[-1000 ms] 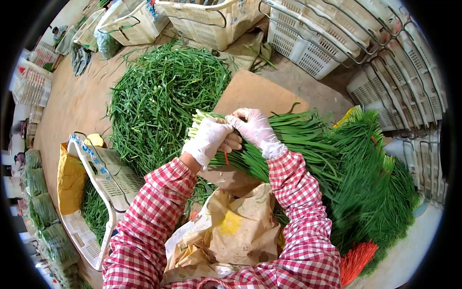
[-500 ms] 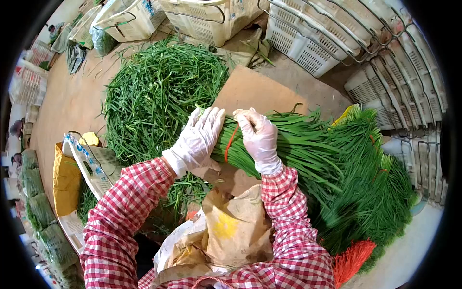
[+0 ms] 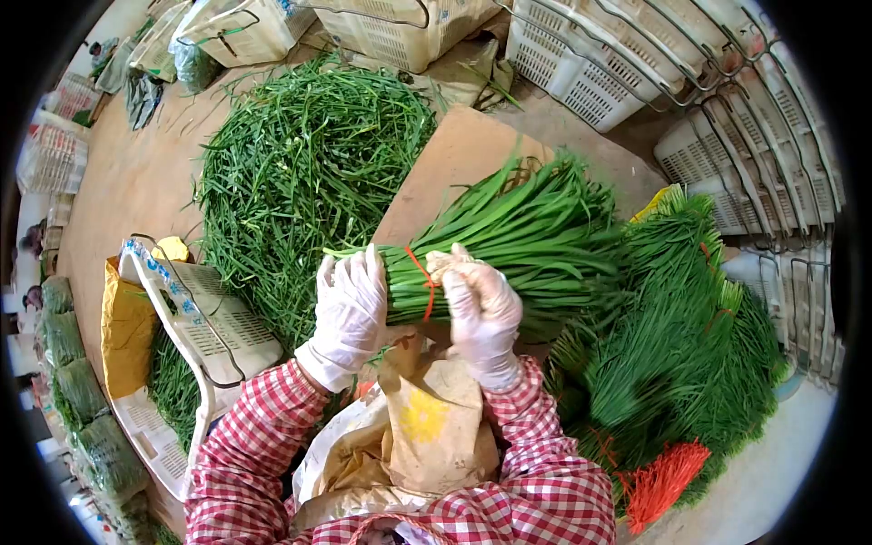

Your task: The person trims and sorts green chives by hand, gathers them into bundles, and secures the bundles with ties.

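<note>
Since the earlier frame, the leaf end of the green bunch (image 3: pixel 527 236) has swung up and away from the body, spreading over more of the tan board (image 3: pixel 454 150), and both gloved hands have come nearer the body. The bunch lies across the board's near part, with 1 red tie (image 3: pixel 429 284) around it close to the stem end. The left hand (image 3: pixel 352 309) holds that stem end, its fingers laid over the stems. The right hand (image 3: pixel 481 318) is curled narrow just beside the tie; I cannot tell whether its fingertips pinch anything.

Blue lettering (image 3: pixel 173 282) runs along the rim of the crate (image 3: pixel 241 331) at left, too small and slanted to read. The beige apron (image 3: pixel 454 445) bears 1 yellow mark (image 3: pixel 422 418), with no readable words.

A heap of loose greens (image 3: pixel 309 173) lies beyond the left hand. More greens (image 3: pixel 690 318) are piled at right, with red strands (image 3: pixel 666 481) at their near edge and stacked crates (image 3: pixel 754 163) behind.
</note>
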Motion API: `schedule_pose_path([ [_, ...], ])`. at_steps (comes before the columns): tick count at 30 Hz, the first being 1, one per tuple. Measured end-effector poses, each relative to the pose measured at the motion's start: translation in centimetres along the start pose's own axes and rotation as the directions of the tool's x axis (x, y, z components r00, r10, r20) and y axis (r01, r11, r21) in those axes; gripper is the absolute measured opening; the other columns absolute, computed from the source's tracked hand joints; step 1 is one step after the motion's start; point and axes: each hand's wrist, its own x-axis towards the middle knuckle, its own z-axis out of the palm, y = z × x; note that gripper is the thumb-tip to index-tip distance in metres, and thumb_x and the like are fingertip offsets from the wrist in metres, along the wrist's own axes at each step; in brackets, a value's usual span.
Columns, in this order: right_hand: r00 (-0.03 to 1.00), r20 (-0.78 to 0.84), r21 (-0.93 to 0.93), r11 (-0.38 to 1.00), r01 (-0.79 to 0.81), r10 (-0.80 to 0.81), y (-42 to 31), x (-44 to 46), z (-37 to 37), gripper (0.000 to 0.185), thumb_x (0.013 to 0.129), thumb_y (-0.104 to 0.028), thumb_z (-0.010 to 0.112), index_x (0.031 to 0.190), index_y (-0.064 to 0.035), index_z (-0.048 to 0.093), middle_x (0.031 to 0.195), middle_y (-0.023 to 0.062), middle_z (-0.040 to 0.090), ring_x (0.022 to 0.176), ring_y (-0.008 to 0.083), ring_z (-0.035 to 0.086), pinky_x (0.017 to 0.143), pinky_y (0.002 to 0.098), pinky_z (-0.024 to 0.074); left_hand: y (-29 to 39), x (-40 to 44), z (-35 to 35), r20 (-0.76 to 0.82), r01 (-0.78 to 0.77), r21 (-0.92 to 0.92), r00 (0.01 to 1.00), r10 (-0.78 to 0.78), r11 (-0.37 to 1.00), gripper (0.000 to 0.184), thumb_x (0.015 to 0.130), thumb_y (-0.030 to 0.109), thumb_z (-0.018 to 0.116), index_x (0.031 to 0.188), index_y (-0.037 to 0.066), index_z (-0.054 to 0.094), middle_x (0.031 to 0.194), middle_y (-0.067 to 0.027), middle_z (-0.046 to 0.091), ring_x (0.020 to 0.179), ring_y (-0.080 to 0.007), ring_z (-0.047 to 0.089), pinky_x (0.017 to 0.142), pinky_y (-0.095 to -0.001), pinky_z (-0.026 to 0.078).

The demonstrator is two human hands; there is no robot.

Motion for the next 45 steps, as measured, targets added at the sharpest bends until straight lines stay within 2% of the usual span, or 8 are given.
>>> schedule_pose_path([
  [7,0.896,0.213,-0.45,0.775,0.444,-0.39,-1.1,-0.5,1.7,0.015,0.078,-0.005,0.062,0.093,-0.0037,0.059,0.093,0.0086,0.06,0.09,0.0257,0.06,0.099,0.0475,0.0383,-0.6,1.0,1.0,-0.263,-0.353,-0.533,0.933,0.247,0.769,0.049,0.076,0.031,0.065,0.122,0.017,0.054,0.134,-0.0094,0.047,0.129,-0.0302,0.038,0.109,-0.0482,0.014],
  [18,0.927,0.073,-0.439,0.823,0.361,-0.367,-0.7,2.4,3.6,0.016,0.081,-0.009,0.062,0.095,-0.0028,0.06,0.082,0.0096,0.064,0.079,0.0256,0.064,0.101,0.0493,0.0381,1.1,1.1,4.1,-0.148,-0.025,-0.461,0.988,-0.049,0.887,0.054,0.081,0.035,0.051,0.131,0.016,0.045,0.134,-0.0051,0.046,0.13,-0.0268,0.033,0.109,-0.0533,0.013],
  [19,0.909,0.064,-0.479,0.786,0.39,-0.411,-0.1,3.5,4.4,0.016,0.082,-0.011,0.061,0.096,-0.0033,0.06,0.08,0.0089,0.064,0.077,0.0249,0.064,0.102,0.0501,0.0366,0.9,2.3,2.6,-0.102,-0.009,0.033,0.995,0.012,0.999,0.053,0.082,0.036,0.05,0.131,0.016,0.044,0.134,-0.0043,0.046,0.128,-0.0255,0.036,0.108,-0.0523,0.015],
  [28,0.998,-0.055,-0.146,0.989,-0.032,0.024,-1.6,1.7,1.2,0.019,0.091,-0.007,0.052,0.108,0.0018,0.056,0.099,0.0157,0.065,0.087,0.0194,0.066,0.078,0.0291,0.0519,-3.9,10.5,3.2,0.004,0.075,-0.371,0.997,-0.079,0.926,0.037,0.097,0.029,0.025,0.107,0.014,0.057,0.1,-0.0108,0.063,0.097,-0.029,0.059,0.093,-0.0542,0.036],
  [33,0.333,0.511,0.083,0.34,-0.937,0.792,4.0,-2.6,1.2,0.046,0.089,-0.039,0.059,0.113,-0.0002,0.053,0.096,0.0123,0.065,0.075,0.0187,0.066,0.062,0.0306,0.0559,-5.0,11.6,3.7,0.035,-0.016,-0.283,0.999,0.027,0.959,0.036,0.095,0.027,0.028,0.118,0.017,0.053,0.103,-0.0126,0.064,0.094,-0.0314,0.06,0.09,-0.0556,0.038],
  [37,0.43,0.571,0.371,0.247,-0.895,0.7,6.4,-2.5,2.4,0.046,0.083,-0.033,0.068,0.112,-0.0001,0.054,0.098,0.0128,0.064,0.073,0.0184,0.065,0.061,0.0313,0.0563,-3.5,9.5,3.1,0.019,0.011,-0.237,1.0,-0.007,0.971,0.034,0.096,0.028,0.028,0.098,0.009,0.057,0.078,-0.0158,0.064,0.072,-0.0343,0.062,0.066,-0.0454,0.047],
  [41,0.599,0.393,0.219,0.561,-0.798,0.698,6.4,-3.3,2.8,0.05,0.073,-0.03,0.078,0.109,-0.0019,0.059,0.101,0.0101,0.062,0.084,0.0194,0.063,0.063,0.0288,0.0535,-2.8,6.0,2.2,-0.013,0.093,-0.729,0.989,-0.15,0.679,0.045,0.097,0.036,0.03,0.099,0.009,0.066,0.079,-0.0203,0.063,0.075,-0.0349,0.061,0.068,-0.0387,0.048],
  [45,0.935,0.354,-0.208,0.977,0.052,0.026,2.8,-1.3,1.5,0.044,0.071,-0.022,0.079,0.107,-0.0038,0.061,0.101,0.0091,0.064,0.089,0.0215,0.061,0.079,0.035,0.0494,-1.5,3.8,-2.6,0.13,0.103,-0.975,0.983,-0.126,-0.199,0.044,0.099,0.03,0.034,0.123,-0.002,0.054,0.109,-0.0111,0.063,0.097,-0.0148,0.058,0.09,-0.0275,0.043],
])
